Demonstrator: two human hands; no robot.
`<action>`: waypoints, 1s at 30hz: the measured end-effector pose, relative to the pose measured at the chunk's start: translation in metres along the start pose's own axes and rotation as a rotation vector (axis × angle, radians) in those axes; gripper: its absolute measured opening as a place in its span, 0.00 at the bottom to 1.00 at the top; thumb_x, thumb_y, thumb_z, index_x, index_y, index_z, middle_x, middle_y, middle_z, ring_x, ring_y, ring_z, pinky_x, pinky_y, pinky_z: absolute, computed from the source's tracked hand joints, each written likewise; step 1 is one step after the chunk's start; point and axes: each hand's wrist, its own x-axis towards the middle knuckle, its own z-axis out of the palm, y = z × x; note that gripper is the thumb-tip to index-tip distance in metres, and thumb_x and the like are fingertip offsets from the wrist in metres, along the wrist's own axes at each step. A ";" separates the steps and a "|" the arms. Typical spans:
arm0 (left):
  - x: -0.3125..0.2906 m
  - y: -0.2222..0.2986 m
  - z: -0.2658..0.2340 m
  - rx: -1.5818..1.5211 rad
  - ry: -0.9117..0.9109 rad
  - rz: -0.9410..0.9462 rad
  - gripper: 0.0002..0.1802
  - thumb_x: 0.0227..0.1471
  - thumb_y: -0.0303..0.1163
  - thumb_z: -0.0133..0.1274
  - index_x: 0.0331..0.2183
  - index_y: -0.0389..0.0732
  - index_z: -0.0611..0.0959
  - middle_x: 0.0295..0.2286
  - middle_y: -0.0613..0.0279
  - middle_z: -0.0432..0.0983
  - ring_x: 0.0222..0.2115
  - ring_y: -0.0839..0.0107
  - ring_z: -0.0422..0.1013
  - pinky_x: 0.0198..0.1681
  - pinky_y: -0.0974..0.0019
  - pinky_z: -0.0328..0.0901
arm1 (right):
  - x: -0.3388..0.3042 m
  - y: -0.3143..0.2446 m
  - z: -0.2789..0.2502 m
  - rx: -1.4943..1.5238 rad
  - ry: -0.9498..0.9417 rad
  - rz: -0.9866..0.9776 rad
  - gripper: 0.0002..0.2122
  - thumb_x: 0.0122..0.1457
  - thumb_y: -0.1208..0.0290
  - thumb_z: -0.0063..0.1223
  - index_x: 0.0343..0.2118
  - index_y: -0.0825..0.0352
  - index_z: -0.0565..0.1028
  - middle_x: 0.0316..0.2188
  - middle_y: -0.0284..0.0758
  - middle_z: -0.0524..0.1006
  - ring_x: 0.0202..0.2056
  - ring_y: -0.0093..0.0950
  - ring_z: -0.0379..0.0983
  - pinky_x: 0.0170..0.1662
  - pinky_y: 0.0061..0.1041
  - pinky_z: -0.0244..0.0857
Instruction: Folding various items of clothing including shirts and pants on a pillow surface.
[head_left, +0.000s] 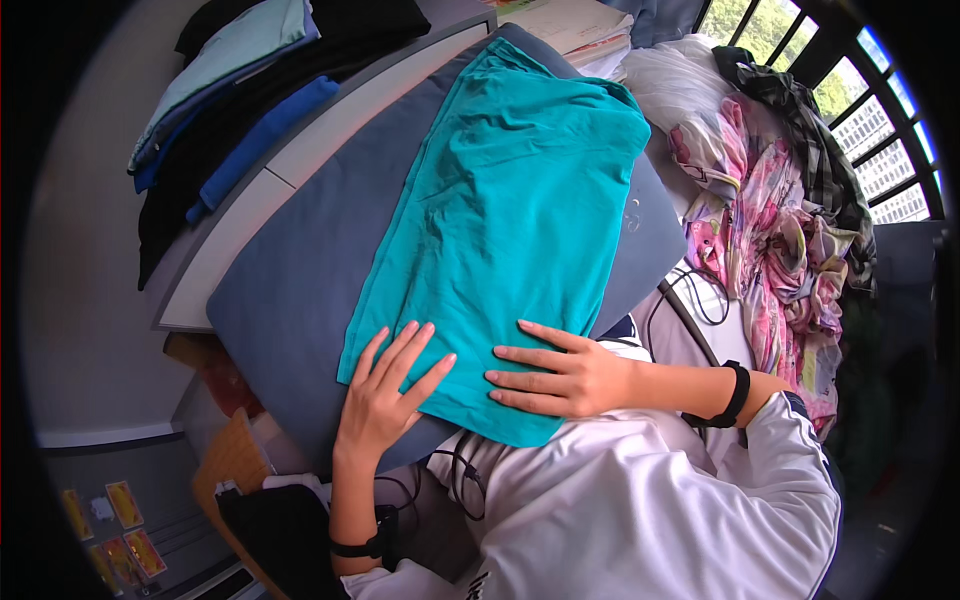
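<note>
A teal garment (510,210), folded into a long, wrinkled shape, lies on a grey-blue padded board (300,250) in front of me. Its kind cannot be made out for sure. My left hand (385,390) rests on the near left corner of the cloth, fingers stretched out and slightly spread. Palm down, my right hand (560,375) lies across the near part, its fingers straight and pointing left. Neither hand grips the fabric. The near edge of the garment hangs past the board toward my white shirt (640,500).
Folded clothes (235,75) in light blue, black and blue are stacked at the far left on a white-fronted cabinet (285,150). Papers (575,25) lie beyond the board. Rumpled pink floral cloth (760,240) and a whitish translucent bundle (680,85) fill the right. A black cable (465,475) hangs near my left forearm.
</note>
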 end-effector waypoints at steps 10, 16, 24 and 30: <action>0.029 -0.002 -0.053 -0.198 0.181 0.018 0.21 0.44 0.15 0.54 0.42 0.37 0.84 0.38 0.57 0.83 0.40 0.59 0.80 0.56 0.42 0.68 | 0.023 -0.013 -0.071 0.376 0.143 0.221 0.18 0.56 0.73 0.55 0.50 0.64 0.77 0.43 0.37 0.82 0.40 0.32 0.83 0.37 0.31 0.79; 0.205 -0.088 -0.144 -0.226 0.101 0.168 0.13 0.50 0.20 0.57 0.40 0.32 0.81 0.35 0.51 0.81 0.35 0.55 0.80 0.42 0.62 0.71 | 0.065 0.103 -0.115 0.450 0.677 0.780 0.11 0.69 0.66 0.52 0.37 0.72 0.77 0.17 0.32 0.70 0.20 0.20 0.67 0.23 0.26 0.59; 0.315 -0.135 -0.116 0.273 0.283 0.027 0.33 0.54 0.43 0.63 0.56 0.39 0.73 0.45 0.48 0.77 0.47 0.47 0.73 0.49 0.54 0.70 | -0.019 0.188 -0.119 0.073 0.782 1.242 0.26 0.69 0.58 0.52 0.63 0.68 0.62 0.44 0.44 0.80 0.36 0.28 0.77 0.42 0.27 0.69; 0.171 -0.056 -0.051 -0.755 -0.158 -0.968 0.27 0.69 0.50 0.44 0.41 0.31 0.78 0.28 0.50 0.80 0.29 0.68 0.79 0.33 0.65 0.75 | -0.086 0.159 -0.093 0.320 0.716 1.297 0.27 0.67 0.61 0.56 0.65 0.66 0.62 0.57 0.46 0.72 0.54 0.34 0.72 0.55 0.32 0.67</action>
